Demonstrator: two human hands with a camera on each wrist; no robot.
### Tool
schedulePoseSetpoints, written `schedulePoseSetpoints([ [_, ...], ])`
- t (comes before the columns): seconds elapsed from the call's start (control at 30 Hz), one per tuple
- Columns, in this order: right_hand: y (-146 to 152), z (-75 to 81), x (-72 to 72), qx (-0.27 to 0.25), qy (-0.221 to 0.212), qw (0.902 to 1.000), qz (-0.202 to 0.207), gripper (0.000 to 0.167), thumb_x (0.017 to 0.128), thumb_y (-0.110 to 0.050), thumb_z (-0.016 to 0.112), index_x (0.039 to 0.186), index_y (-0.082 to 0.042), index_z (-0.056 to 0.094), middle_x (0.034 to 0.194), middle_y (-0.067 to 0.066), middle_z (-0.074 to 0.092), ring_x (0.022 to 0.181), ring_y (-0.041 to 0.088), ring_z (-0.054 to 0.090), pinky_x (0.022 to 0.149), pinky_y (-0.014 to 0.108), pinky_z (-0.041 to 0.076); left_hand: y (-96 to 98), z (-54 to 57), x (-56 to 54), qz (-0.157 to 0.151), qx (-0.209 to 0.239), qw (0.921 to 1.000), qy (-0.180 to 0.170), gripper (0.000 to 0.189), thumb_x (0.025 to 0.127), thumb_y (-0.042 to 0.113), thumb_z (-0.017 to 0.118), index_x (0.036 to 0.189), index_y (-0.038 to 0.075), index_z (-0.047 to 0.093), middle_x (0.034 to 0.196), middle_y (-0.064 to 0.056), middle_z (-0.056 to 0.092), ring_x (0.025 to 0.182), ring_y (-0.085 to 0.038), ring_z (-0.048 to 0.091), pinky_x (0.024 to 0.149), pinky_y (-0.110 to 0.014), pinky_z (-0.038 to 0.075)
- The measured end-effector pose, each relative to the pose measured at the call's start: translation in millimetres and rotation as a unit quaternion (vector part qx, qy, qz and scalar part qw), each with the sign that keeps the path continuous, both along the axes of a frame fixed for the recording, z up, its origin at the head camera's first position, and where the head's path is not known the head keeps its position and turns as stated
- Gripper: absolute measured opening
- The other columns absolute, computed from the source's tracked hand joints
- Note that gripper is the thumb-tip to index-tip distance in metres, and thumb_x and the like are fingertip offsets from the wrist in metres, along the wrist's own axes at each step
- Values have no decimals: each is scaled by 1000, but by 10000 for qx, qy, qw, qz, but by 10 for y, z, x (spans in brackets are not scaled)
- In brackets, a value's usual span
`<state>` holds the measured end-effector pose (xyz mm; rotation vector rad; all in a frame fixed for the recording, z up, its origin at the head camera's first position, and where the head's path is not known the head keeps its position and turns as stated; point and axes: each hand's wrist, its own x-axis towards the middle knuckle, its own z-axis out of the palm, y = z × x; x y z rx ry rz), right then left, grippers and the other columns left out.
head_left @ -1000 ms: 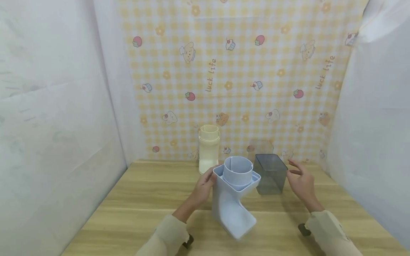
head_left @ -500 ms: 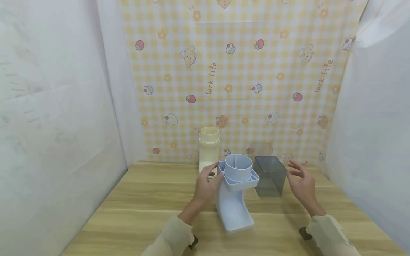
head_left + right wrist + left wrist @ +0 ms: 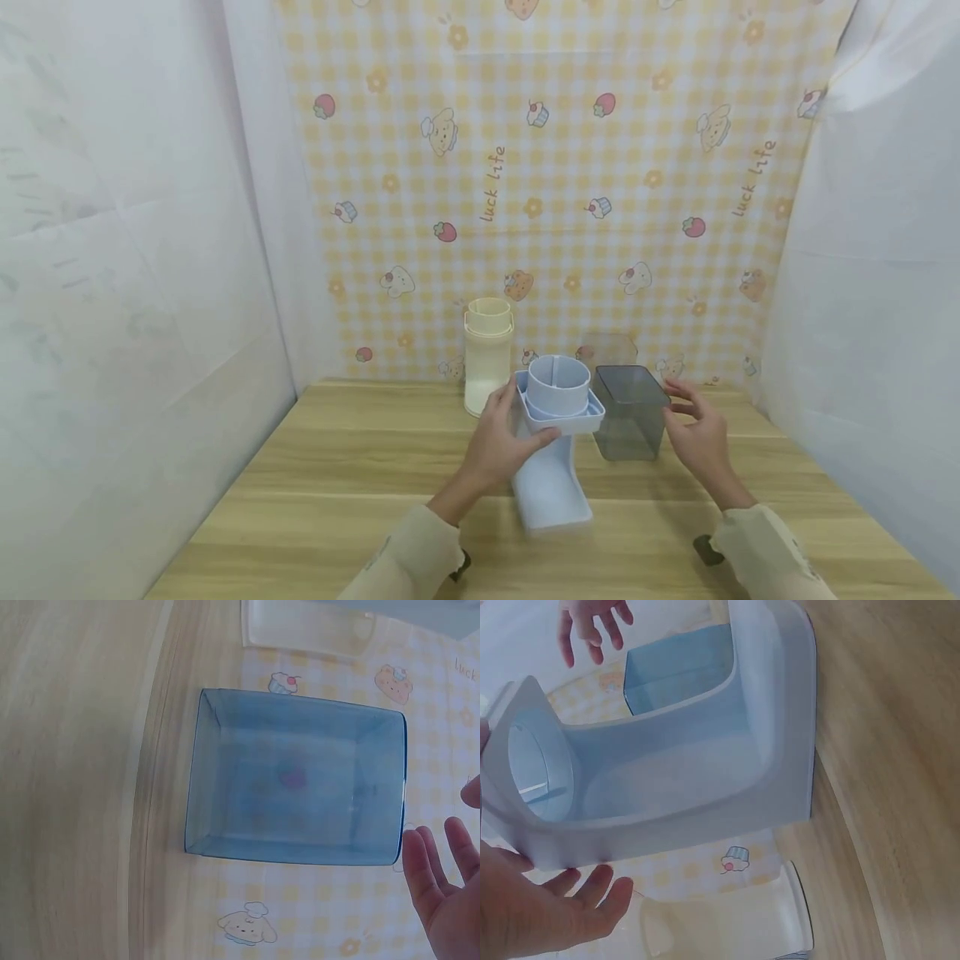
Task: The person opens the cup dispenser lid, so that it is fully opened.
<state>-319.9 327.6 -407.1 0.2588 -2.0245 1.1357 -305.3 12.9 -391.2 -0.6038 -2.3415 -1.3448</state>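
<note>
A pale blue plastic dispenser stand (image 3: 552, 483), with a round collar in a square rim on top and a scooped tray below, stands upright mid-table. My left hand (image 3: 495, 446) holds its top at the left, thumb across the front of the rim and fingers along the side. In the left wrist view, the fingertips (image 3: 615, 896) lie by the stand's wall. A smoky clear box (image 3: 630, 421) stands right behind it. My right hand (image 3: 697, 433) is at the box's right upper edge with fingers loosely extended; in the right wrist view its fingertips are right by the rim.
A cream stand (image 3: 488, 358) of similar shape stands at the back left, partly behind my left hand. Another clear container (image 3: 611, 348) shows behind the smoky box. A checked cloth (image 3: 570, 167) hangs behind the wooden table (image 3: 337, 483), with white sheets at both sides.
The blue stand has turned to face me more squarely and shifted slightly back. My left thumb has come round to the front of its rim. My right hand has edged left toward the box.
</note>
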Motion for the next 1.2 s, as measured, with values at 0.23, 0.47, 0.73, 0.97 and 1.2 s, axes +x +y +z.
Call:
schedulePoseSetpoints([
  [0.23, -22, -2, 11, 62, 123, 9996, 247, 47, 85, 16, 61, 128, -1, 61, 115, 23, 66, 85, -6, 58, 51, 18, 52, 36, 7, -135, 433, -312, 9960, 720, 85, 84, 57, 72, 147, 5, 46, 153, -9, 43, 135, -34, 45, 102, -56, 44],
  [0.47, -114, 88, 59, 53, 133, 9993, 355, 41, 85, 16, 59, 125, 4, 61, 112, 26, 66, 85, 2, 62, 52, 16, 52, 107, 19, -265, 635, -390, 9946, 716, 82, 84, 54, 72, 148, 9, 46, 152, -9, 45, 135, -34, 47, 104, -54, 42],
  [0.73, -179, 90, 54, 122, 65, 9989, 452, 41, 86, 16, 60, 124, 3, 62, 111, 26, 66, 86, 0, 61, 53, 15, 51, 121, 58, -431, 717, -338, 9952, 567, 75, 85, 50, 73, 146, 14, 50, 119, -13, 70, 99, -26, 70, 75, -38, 57],
  [0.97, -376, 296, 245, 329, 62, 9977, 595, 40, 82, 21, 59, 121, 9, 60, 109, 30, 65, 85, 9, 63, 50, 16, 49, 131, 76, -590, 884, -604, 9926, 574, 73, 85, 52, 71, 145, 15, 52, 96, -12, 75, 80, -20, 72, 62, -30, 54],
  [1.2, -417, 352, 296, 479, 141, 9967, 640, 41, 81, 21, 61, 121, 9, 61, 107, 28, 67, 85, 16, 64, 50, 17, 48, 141, 104, -732, 935, -508, 9934, 436, 71, 84, 51, 73, 143, 16, 54, 56, 4, 60, 48, -4, 53, 48, -24, 42],
])
